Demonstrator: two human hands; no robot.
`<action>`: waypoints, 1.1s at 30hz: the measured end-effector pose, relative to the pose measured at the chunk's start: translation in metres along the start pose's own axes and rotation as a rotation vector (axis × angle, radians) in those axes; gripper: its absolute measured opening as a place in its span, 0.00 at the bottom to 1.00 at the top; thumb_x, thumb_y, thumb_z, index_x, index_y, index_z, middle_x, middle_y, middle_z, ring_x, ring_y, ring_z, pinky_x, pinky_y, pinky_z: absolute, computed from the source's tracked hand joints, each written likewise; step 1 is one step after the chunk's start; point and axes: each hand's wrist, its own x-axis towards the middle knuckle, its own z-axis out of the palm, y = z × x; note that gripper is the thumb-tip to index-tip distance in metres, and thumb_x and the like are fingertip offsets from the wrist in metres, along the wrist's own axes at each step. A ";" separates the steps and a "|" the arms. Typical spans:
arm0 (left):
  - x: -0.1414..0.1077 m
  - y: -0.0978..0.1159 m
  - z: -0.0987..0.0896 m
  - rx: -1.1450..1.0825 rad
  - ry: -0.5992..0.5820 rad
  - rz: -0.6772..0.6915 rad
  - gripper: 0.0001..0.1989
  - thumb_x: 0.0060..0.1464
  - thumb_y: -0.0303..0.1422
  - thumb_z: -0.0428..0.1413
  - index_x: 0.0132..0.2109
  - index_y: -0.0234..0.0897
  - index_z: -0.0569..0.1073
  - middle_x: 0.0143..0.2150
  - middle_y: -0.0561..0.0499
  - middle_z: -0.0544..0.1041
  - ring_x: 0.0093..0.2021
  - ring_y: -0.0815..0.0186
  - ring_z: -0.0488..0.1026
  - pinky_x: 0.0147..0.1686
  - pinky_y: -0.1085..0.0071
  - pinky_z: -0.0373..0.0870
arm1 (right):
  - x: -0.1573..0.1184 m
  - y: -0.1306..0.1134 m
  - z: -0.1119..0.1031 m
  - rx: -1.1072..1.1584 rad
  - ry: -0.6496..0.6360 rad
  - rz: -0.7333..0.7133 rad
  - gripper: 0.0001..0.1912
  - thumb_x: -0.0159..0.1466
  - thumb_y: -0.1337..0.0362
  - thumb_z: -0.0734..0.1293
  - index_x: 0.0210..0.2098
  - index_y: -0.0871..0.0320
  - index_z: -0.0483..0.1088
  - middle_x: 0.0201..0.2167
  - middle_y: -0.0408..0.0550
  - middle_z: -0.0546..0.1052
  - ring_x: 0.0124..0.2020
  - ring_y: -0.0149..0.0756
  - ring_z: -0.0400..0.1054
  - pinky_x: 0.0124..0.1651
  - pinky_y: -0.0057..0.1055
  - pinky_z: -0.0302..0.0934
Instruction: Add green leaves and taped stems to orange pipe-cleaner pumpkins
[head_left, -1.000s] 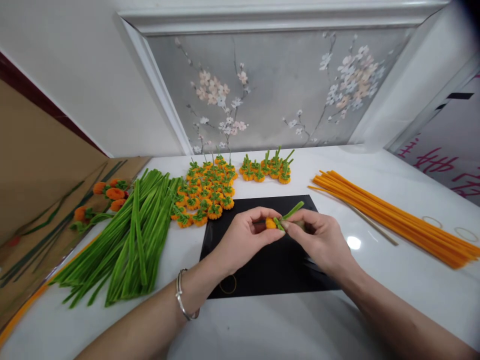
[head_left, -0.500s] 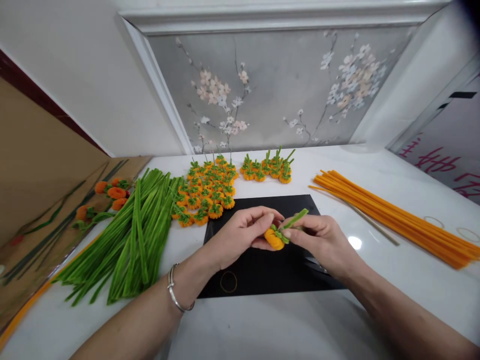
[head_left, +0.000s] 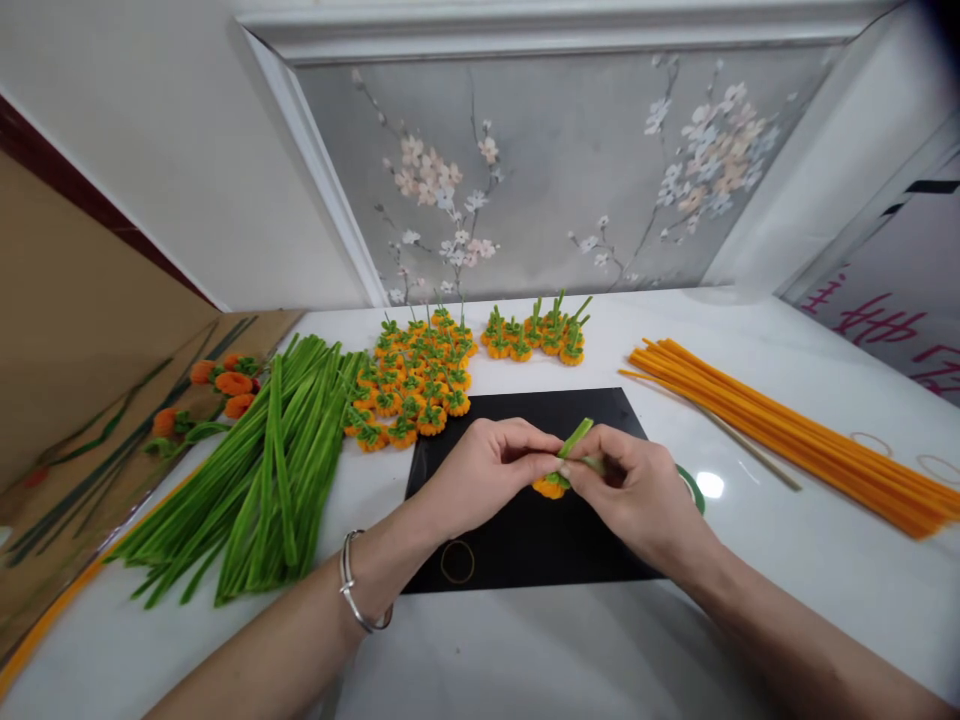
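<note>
Between my hands, above a black mat, is a small pipe-cleaner pumpkin with an orange body, green leaves and a green stem pointing up and right. My left hand pinches it from the left, thumb and forefinger at its green top. From the other side my right hand is closed, its thumb and fingertips pressed on the green pieces by the stem. The fingers cover much of the pumpkin.
Green pipe cleaners lie in a heap at left, orange ones at right. Finished pumpkins stand behind the mat, with a smaller group beside them. A green tape roll sits behind my right hand; a rubber band lies on the mat.
The pumpkin has turned more upright, its stem now steeper. My left fingers have shifted up to its green top, and my right hand has moved slightly, uncovering the tape roll.
</note>
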 end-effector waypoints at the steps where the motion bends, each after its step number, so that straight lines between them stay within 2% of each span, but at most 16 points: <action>1: 0.000 -0.001 0.000 0.005 0.006 -0.005 0.05 0.47 0.29 0.60 0.33 0.32 0.79 0.32 0.49 0.75 0.32 0.67 0.71 0.34 0.72 0.68 | -0.001 -0.001 0.000 -0.019 0.001 -0.007 0.05 0.57 0.65 0.64 0.25 0.57 0.67 0.15 0.36 0.60 0.17 0.26 0.51 0.19 0.24 0.48; 6: -0.001 -0.005 0.000 0.083 0.034 0.029 0.06 0.50 0.29 0.57 0.28 0.32 0.77 0.33 0.50 0.71 0.31 0.70 0.67 0.32 0.73 0.64 | 0.001 0.000 -0.003 -0.013 -0.088 -0.013 0.05 0.59 0.62 0.64 0.30 0.56 0.65 0.17 0.36 0.60 0.18 0.26 0.52 0.20 0.23 0.49; 12: 0.000 -0.010 -0.002 0.185 0.063 0.117 0.08 0.55 0.27 0.52 0.28 0.33 0.71 0.35 0.51 0.69 0.35 0.70 0.66 0.36 0.72 0.64 | 0.007 0.006 -0.016 0.124 -0.253 0.031 0.11 0.61 0.59 0.64 0.40 0.57 0.64 0.28 0.43 0.70 0.26 0.30 0.63 0.28 0.26 0.59; 14: 0.000 -0.011 -0.001 0.228 0.056 0.140 0.07 0.55 0.27 0.51 0.29 0.34 0.70 0.36 0.51 0.69 0.36 0.69 0.67 0.36 0.72 0.64 | 0.009 0.007 -0.018 0.159 -0.280 0.042 0.11 0.62 0.57 0.62 0.39 0.58 0.65 0.30 0.45 0.70 0.28 0.31 0.64 0.30 0.27 0.60; 18: -0.001 -0.011 0.002 0.300 0.047 0.160 0.07 0.55 0.26 0.50 0.29 0.35 0.70 0.36 0.51 0.70 0.35 0.69 0.67 0.35 0.72 0.65 | 0.012 0.008 -0.014 0.188 -0.320 0.024 0.12 0.63 0.56 0.61 0.30 0.58 0.66 0.23 0.41 0.66 0.24 0.28 0.58 0.26 0.25 0.55; 22: -0.003 -0.011 0.004 0.355 0.022 0.162 0.07 0.54 0.26 0.50 0.29 0.35 0.69 0.38 0.50 0.70 0.34 0.69 0.68 0.32 0.72 0.66 | 0.012 0.006 -0.012 0.214 -0.332 0.040 0.15 0.62 0.55 0.62 0.25 0.58 0.65 0.22 0.40 0.65 0.23 0.27 0.57 0.26 0.24 0.54; 27: -0.004 -0.009 0.003 0.379 -0.003 0.168 0.08 0.54 0.25 0.48 0.28 0.35 0.68 0.39 0.50 0.70 0.34 0.69 0.67 0.31 0.72 0.66 | 0.010 0.003 -0.011 0.231 -0.297 0.065 0.16 0.64 0.53 0.60 0.26 0.58 0.62 0.20 0.38 0.62 0.20 0.26 0.56 0.22 0.24 0.52; 30: -0.004 -0.009 0.004 0.390 -0.036 0.166 0.08 0.55 0.25 0.48 0.28 0.35 0.67 0.38 0.51 0.70 0.34 0.69 0.67 0.32 0.72 0.66 | 0.009 0.003 -0.009 0.145 -0.228 0.012 0.17 0.64 0.53 0.59 0.24 0.57 0.60 0.19 0.37 0.58 0.19 0.26 0.51 0.21 0.24 0.47; 33: -0.004 -0.010 0.004 0.364 -0.099 0.147 0.08 0.55 0.26 0.49 0.28 0.34 0.70 0.36 0.51 0.70 0.33 0.70 0.67 0.32 0.73 0.66 | 0.009 0.004 -0.009 0.067 -0.231 -0.057 0.16 0.65 0.57 0.58 0.23 0.57 0.59 0.20 0.38 0.57 0.21 0.27 0.50 0.22 0.25 0.48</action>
